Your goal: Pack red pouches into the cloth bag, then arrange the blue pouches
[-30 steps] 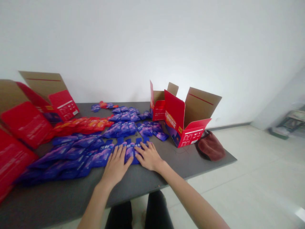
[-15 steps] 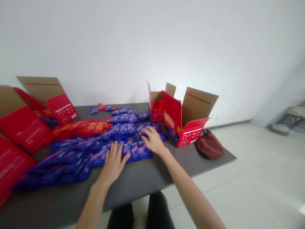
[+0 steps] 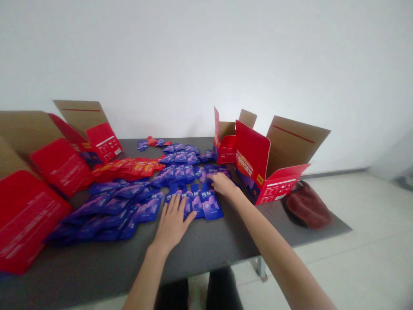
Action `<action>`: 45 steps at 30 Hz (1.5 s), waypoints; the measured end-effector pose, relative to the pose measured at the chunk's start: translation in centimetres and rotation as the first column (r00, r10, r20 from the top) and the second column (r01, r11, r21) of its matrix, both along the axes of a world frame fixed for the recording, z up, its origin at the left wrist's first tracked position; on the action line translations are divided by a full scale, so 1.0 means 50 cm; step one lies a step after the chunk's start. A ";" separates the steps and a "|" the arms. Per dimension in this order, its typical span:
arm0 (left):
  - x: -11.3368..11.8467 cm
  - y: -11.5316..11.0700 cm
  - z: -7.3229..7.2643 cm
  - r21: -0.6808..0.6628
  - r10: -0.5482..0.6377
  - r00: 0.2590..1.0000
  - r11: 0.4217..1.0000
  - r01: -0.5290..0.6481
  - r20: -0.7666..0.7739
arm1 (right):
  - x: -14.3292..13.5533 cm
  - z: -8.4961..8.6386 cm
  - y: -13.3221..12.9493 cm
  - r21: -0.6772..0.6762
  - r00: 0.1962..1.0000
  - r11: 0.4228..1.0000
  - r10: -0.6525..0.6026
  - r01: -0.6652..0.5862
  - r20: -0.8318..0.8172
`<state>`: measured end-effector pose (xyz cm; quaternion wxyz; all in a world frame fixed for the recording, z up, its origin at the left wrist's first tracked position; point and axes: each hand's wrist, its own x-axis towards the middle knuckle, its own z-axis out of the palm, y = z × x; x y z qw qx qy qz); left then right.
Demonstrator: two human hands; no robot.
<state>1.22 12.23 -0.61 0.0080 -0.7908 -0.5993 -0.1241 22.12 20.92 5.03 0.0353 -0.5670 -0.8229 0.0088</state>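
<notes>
My left hand lies palm down with fingers spread on a row of blue-purple sachets near the table's front edge. Beyond it and to the right, my right hand has its fingers drawn together at the top of the rightmost sachet in that row. Its fingertips partly hide where the front row meets the sachets behind. More blue sachets lie in overlapping heaps to the left. A bank of red-orange sachets stretches behind those heaps.
Open red cartons stand on the grey table: a large one right, a smaller one behind it, others left. A brown cloth item lies by the right corner. A white wall rises behind.
The view has shifted left, so things appear further right. My right hand's fingers have drawn together at the sachet's top. My left hand stays spread on the row.
</notes>
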 end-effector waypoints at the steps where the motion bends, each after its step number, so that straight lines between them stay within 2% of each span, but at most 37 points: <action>1: 0.001 0.000 0.000 0.003 0.014 1.000 1.000 -0.014 -0.005 | 0.007 0.006 -0.013 0.030 1.000 0.999 0.011 -0.011 0.005; 7: 0.007 -0.001 0.000 0.000 0.030 0.999 1.000 -0.030 -0.040 | 0.073 0.040 -0.128 0.266 0.999 0.963 0.031 -0.037 0.028; 9: 0.006 0.000 -0.001 0.001 0.027 0.998 1.000 -0.027 -0.048 | 0.099 0.035 -0.177 0.467 0.996 0.880 0.070 -0.085 0.050; 11: 0.006 0.001 -0.002 0.002 0.024 0.998 1.000 -0.024 -0.049 | 0.120 0.017 -0.227 0.671 0.984 0.720 0.140 -0.175 0.106; 12: 0.005 0.002 -0.003 0.001 0.022 0.999 1.000 -0.022 -0.048 | 0.126 0.003 -0.252 0.728 0.975 0.649 0.169 -0.220 0.143; 13: 0.005 0.003 -0.004 0.001 0.021 0.999 1.000 -0.021 -0.047 | 0.130 -0.013 -0.274 0.747 0.966 0.613 0.190 -0.257 0.176; 14: 0.004 0.004 -0.005 0.002 0.021 0.999 1.000 -0.021 -0.046 | 0.130 -0.029 -0.294 0.743 0.958 0.605 0.204 -0.286 0.203; 16: 0.004 0.005 -0.007 0.006 0.021 0.999 1.000 -0.021 -0.048 | 0.123 -0.062 -0.322 0.697 0.945 0.639 0.234 -0.326 0.228; 19: 0.004 0.006 -0.009 0.007 0.025 0.999 1.000 -0.024 -0.048 | 0.103 -0.095 -0.333 0.581 0.945 0.747 0.285 -0.324 0.161; 22: 0.003 0.006 -0.011 -0.002 0.022 0.999 1.000 -0.022 -0.044 | 0.082 -0.101 -0.318 0.423 0.958 0.864 0.285 -0.271 0.031; 24: 0.002 0.004 -0.012 -0.007 0.021 0.999 1.000 -0.022 -0.037 | 0.072 -0.094 -0.304 0.341 0.963 0.909 0.266 -0.240 -0.032; 28: 0.004 -0.004 0.003 0.019 0.057 0.998 0.998 -0.056 -0.017 | 0.063 -0.076 -0.284 0.281 0.964 0.938 0.240 -0.201 -0.112; 31: 0.023 -0.011 0.035 0.094 0.075 0.997 0.993 -0.074 -0.003 | 0.062 -0.062 -0.280 0.261 0.958 0.941 0.254 -0.214 -0.132; 34: 0.072 -0.014 0.069 0.119 -0.036 0.999 0.992 0.037 -0.005 | 0.067 -0.040 -0.276 0.307 0.936 0.924 0.295 -0.229 -0.190; 36: 0.117 -0.010 0.080 0.053 -0.157 0.987 0.986 0.158 -0.021 | 0.076 -0.021 -0.265 0.338 0.932 0.928 0.251 -0.155 -0.263; 38: 0.160 -0.004 0.077 -0.021 -0.242 0.970 0.970 0.241 -0.031 | 0.089 -0.003 -0.239 0.316 0.941 0.949 0.117 -0.012 -0.318; 40: 0.194 0.003 0.064 -0.070 -0.283 0.959 0.957 0.281 -0.029 | 0.105 0.009 -0.200 0.241 0.953 0.964 -0.032 0.108 -0.300; 42: 0.213 0.007 0.048 -0.104 -0.289 0.957 0.953 0.286 -0.021 | 0.120 0.011 -0.154 0.161 0.966 0.975 -0.112 0.151 -0.233; 45: 0.215 0.009 0.031 -0.140 -0.265 0.964 0.955 0.261 -0.012 | 0.135 -0.005 -0.096 0.079 0.980 0.986 -0.131 0.144 -0.151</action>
